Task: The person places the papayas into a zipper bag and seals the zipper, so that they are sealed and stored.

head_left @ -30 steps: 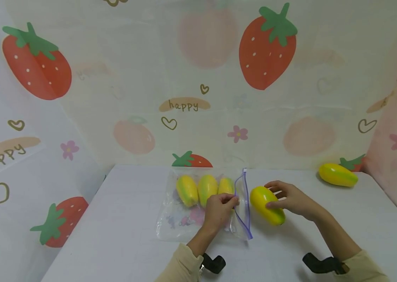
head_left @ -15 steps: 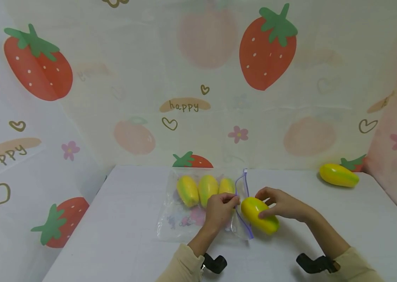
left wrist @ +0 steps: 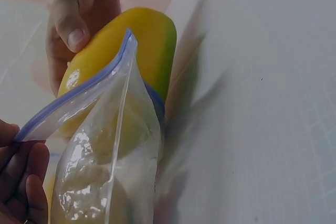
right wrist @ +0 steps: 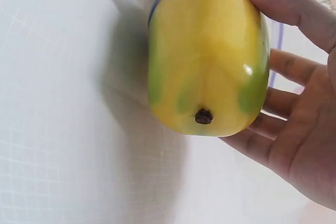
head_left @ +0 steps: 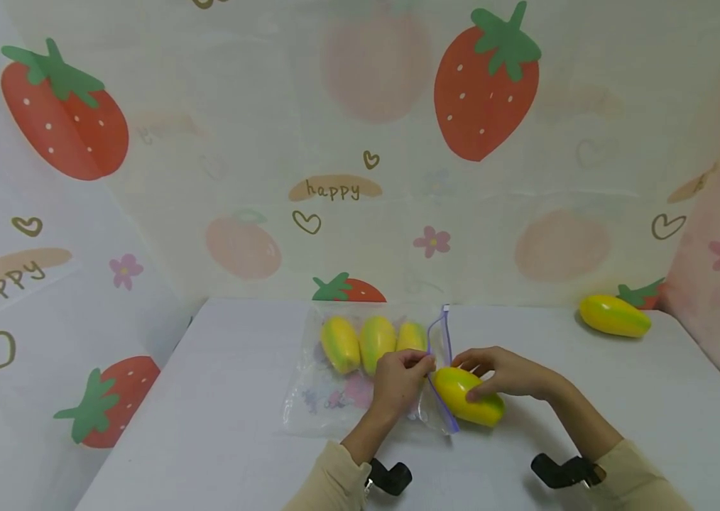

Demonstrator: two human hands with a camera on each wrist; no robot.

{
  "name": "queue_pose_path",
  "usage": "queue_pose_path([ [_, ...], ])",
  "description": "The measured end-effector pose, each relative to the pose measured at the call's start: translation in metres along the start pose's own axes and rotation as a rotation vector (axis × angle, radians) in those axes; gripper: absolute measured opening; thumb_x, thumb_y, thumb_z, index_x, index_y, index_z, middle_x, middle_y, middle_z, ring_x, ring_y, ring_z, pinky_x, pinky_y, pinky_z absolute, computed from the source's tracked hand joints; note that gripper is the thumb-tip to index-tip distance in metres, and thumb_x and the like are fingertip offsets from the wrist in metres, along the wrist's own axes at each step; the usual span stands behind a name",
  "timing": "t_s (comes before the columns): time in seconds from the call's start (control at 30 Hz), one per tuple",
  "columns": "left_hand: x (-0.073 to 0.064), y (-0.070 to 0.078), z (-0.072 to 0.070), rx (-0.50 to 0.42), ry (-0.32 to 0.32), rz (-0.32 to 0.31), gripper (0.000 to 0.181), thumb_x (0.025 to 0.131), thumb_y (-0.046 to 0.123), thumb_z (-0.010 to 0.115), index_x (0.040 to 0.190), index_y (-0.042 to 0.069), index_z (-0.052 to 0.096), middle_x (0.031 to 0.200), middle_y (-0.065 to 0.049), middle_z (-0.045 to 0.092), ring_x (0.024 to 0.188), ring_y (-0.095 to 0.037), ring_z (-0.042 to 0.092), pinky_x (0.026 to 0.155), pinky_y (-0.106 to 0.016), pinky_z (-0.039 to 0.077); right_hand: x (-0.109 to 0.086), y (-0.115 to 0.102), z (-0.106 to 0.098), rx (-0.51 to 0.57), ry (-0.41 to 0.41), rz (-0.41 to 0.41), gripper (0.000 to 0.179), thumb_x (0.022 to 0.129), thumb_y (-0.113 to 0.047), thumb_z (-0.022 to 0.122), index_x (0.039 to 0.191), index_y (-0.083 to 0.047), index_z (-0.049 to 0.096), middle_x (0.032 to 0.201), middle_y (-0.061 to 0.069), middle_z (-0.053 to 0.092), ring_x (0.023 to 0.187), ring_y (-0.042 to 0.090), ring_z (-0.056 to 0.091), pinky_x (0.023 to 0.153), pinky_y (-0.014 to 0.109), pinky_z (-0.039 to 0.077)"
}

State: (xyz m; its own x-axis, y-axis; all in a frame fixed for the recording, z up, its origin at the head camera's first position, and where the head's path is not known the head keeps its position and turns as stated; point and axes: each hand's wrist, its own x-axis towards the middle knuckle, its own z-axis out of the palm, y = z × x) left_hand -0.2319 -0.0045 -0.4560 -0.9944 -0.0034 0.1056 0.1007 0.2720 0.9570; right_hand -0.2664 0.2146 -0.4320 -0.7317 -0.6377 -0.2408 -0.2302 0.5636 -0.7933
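A clear zip bag (head_left: 305,415) with a purple zip edge lies on the table, several yellow papayas (head_left: 339,345) inside it. My left hand (head_left: 393,387) pinches the upper edge of its mouth, which gapes to the right. In my right hand (head_left: 516,372) is another yellow papaya with green patches (head_left: 471,401), gripped between thumb and fingers. Its front end sits inside the bag mouth, as the left wrist view shows behind the purple zip strip (left wrist: 79,94). The stem end of the held papaya (right wrist: 205,61) faces the right wrist camera.
One more papaya (head_left: 614,316) lies at the table's back right corner. A white table (head_left: 206,426) spreads under everything, with strawberry-printed cloth (head_left: 360,241) hanging behind it and at both sides.
My right hand has brought the papaya left and toward me, from beside the bag into its mouth. The left hand has stayed on the bag's edge.
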Motion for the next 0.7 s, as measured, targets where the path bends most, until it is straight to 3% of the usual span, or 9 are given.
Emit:
queue_pose_path([
  [0.3,0.001,-0.001,0.001,0.009,0.004,-0.009,0.019,0.092,0.022,0.066,0.092,0.006,0.077,0.081,-0.003,0.075,0.070,-0.004,0.059,0.069,-0.014,0.051,0.008,0.000,0.002,-0.047,-0.039,-0.021,0.056,0.081,-0.025,0.072,0.133,-0.011,0.057,0.128,0.010,0.061,0.114,0.029,0.053,0.097,0.058,0.044],
  [0.4,0.000,-0.001,0.001,0.009,0.004,0.000,0.020,0.092,0.022,0.066,0.092,0.006,0.077,0.081,-0.003,0.075,0.071,-0.004,0.061,0.070,-0.014,0.051,0.010,-0.001,0.004,-0.027,-0.021,-0.025,0.056,0.082,-0.025,0.072,0.133,-0.008,0.056,0.133,0.013,0.058,0.118,0.033,0.053,0.099,0.060,0.043],
  [0.53,0.000,0.000,0.000,0.013,0.004,0.011,0.020,0.093,0.023,0.066,0.092,0.006,0.077,0.081,-0.003,0.075,0.071,-0.004,0.061,0.069,-0.014,0.051,0.012,0.001,0.008,0.019,0.036,-0.001,0.052,0.082,-0.028,0.075,0.124,-0.005,0.056,0.126,0.012,0.060,0.118,0.031,0.055,0.101,0.055,0.045],
  [0.7,0.000,0.001,-0.001,0.016,0.001,0.018,0.021,0.093,0.024,0.065,0.093,0.006,0.077,0.082,-0.003,0.075,0.071,-0.004,0.061,0.069,-0.014,0.051,0.009,0.005,0.010,-0.013,0.079,0.002,0.048,0.085,-0.036,0.072,0.124,-0.009,0.060,0.124,0.010,0.062,0.112,0.027,0.057,0.098,0.051,0.048],
])
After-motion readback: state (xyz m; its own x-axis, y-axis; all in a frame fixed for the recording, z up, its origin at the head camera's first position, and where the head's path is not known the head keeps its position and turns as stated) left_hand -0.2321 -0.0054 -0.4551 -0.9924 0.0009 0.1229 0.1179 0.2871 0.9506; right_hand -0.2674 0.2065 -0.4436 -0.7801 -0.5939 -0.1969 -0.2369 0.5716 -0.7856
